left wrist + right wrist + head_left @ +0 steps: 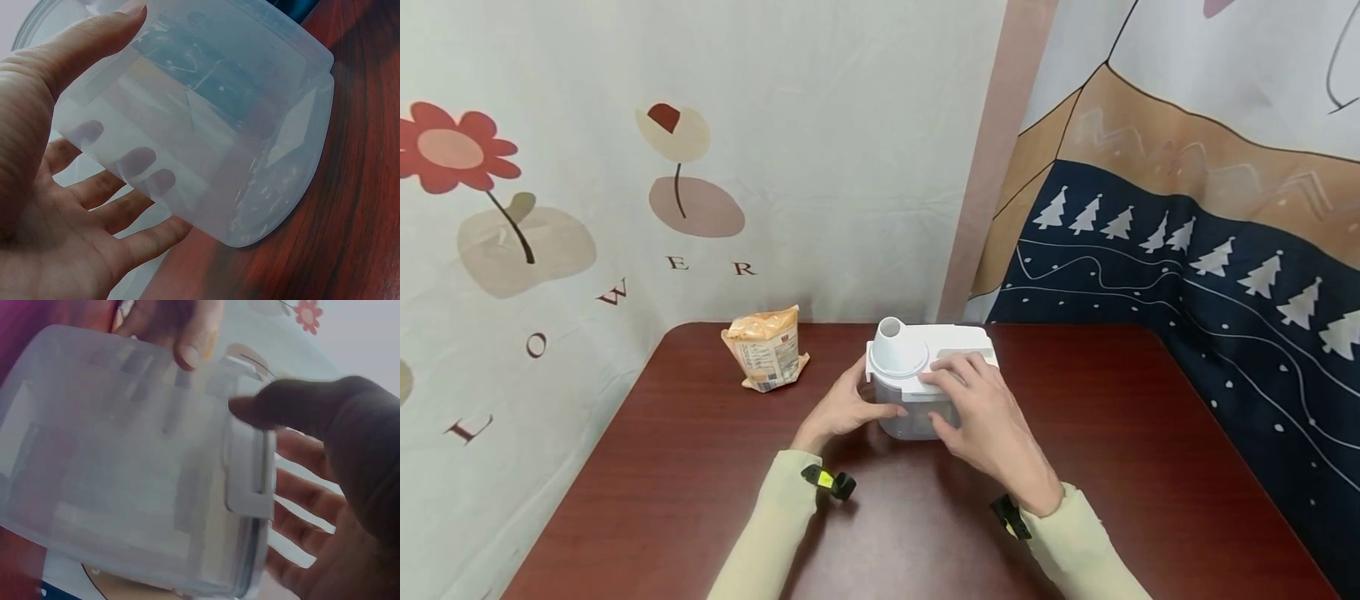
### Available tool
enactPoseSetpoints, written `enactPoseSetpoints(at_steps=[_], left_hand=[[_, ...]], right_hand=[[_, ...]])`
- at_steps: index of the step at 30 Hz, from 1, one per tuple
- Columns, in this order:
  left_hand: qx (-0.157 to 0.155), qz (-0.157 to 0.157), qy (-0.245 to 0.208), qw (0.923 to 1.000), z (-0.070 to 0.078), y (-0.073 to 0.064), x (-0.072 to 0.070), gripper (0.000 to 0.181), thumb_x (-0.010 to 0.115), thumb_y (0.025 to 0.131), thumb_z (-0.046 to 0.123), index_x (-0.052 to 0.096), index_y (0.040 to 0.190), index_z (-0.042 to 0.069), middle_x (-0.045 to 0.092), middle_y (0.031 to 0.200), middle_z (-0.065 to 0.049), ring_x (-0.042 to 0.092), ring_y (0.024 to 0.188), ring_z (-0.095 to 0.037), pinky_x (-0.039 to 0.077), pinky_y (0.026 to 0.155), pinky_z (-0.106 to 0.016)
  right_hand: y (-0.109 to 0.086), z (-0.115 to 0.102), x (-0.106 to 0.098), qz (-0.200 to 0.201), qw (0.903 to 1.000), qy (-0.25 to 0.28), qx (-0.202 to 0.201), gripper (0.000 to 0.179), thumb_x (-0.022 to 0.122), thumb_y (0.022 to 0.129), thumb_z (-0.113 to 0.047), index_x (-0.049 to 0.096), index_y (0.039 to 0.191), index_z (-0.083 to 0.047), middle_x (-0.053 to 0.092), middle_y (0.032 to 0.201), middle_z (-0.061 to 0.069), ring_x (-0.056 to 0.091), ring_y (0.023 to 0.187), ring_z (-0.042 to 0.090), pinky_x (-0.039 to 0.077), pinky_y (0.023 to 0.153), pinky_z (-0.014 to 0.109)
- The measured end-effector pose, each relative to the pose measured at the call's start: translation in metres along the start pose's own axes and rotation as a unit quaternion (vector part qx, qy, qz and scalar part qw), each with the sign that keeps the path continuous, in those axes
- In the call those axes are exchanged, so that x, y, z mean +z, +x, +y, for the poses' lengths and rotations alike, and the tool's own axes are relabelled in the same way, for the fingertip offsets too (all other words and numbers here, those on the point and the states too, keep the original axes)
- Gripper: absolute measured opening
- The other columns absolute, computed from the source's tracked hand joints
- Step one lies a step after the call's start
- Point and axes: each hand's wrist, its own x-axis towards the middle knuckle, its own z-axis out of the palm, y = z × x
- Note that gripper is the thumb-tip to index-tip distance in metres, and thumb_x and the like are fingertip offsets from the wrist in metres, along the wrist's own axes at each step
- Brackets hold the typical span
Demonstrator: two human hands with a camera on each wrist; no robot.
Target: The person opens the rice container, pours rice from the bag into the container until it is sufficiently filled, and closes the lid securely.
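Note:
A translucent plastic storage container [917, 423] stands upright on the table, and a white lid [958, 336] covers its top. On the lid's left part sits a white cone-shaped cap [899, 354] with a short round spout. My left hand [844, 407] holds the container's left side, thumb across the front and fingers behind the wall. Through the clear wall [206, 125], those fingertips show in the left wrist view. My right hand [988, 417] lies over the lid's front edge, its fingers on top. Its thumb is by the white front latch [250, 500] in the right wrist view.
A crumpled orange and white food bag [767, 354] stands on the table left of the container. The dark red wooden table [1120, 433] meets printed curtains [850, 167] at its back and sides.

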Motion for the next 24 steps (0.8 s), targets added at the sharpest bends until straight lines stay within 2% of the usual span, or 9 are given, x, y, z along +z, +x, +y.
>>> enactPoseSetpoints(at_steps=[9,16,24], left_hand=[[-0.008,0.002,-0.004,1.0000,-0.001,0.001,0.000,0.094,0.091,0.074,0.007,0.041,0.152,0.019,0.056,0.145,-0.008,0.059,0.129,-0.028,0.052,0.107,-0.045],[-0.012,0.002,-0.008,0.9999,0.000,0.000,-0.001,0.094,0.091,0.074,0.006,0.041,0.153,0.020,0.056,0.146,-0.007,0.057,0.132,-0.028,0.051,0.109,-0.046],[-0.013,0.004,0.004,0.9999,-0.002,0.000,0.000,0.095,0.091,0.074,0.008,0.041,0.153,0.022,0.055,0.148,-0.005,0.055,0.134,-0.028,0.051,0.109,-0.046]], right_hand=[[0.004,-0.004,0.011,0.033,0.9967,-0.072,-0.017,0.038,0.080,0.075,-0.003,0.068,0.108,-0.017,0.064,0.106,0.002,0.056,0.100,0.026,0.051,0.076,0.039],[0.008,-0.006,0.009,0.024,0.9921,-0.114,-0.045,0.031,0.077,0.079,-0.002,0.063,0.103,-0.015,0.059,0.097,0.003,0.054,0.090,0.023,0.048,0.063,0.033],[0.015,-0.010,0.000,0.012,0.9838,-0.156,-0.087,0.031,0.078,0.079,0.000,0.064,0.104,-0.013,0.060,0.096,0.006,0.057,0.086,0.024,0.057,0.055,0.032]])
